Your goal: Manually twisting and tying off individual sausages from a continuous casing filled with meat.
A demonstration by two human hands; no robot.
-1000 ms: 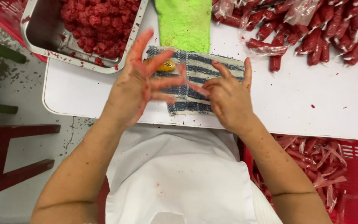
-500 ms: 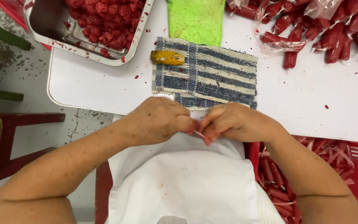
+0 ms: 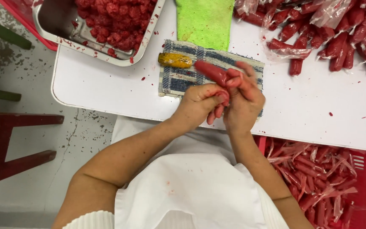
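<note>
Since half a second ago we bring our left hand (image 3: 200, 104) and right hand (image 3: 243, 99) up from the apron, fingers closed together around a red sausage (image 3: 212, 72) pointing beyond our fingertips over the striped cloth (image 3: 178, 80), near the yellow-handled knife (image 3: 174, 60).

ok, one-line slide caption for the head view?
Both hands, left hand and right hand, hold a red sausage over a striped cloth on a white table.

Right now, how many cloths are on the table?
2. A green cloth lies at the table's far edge. A blue striped cloth lies just in front of it, under a yellow-handled tool and partly behind the hands. Others may be hidden.
</note>
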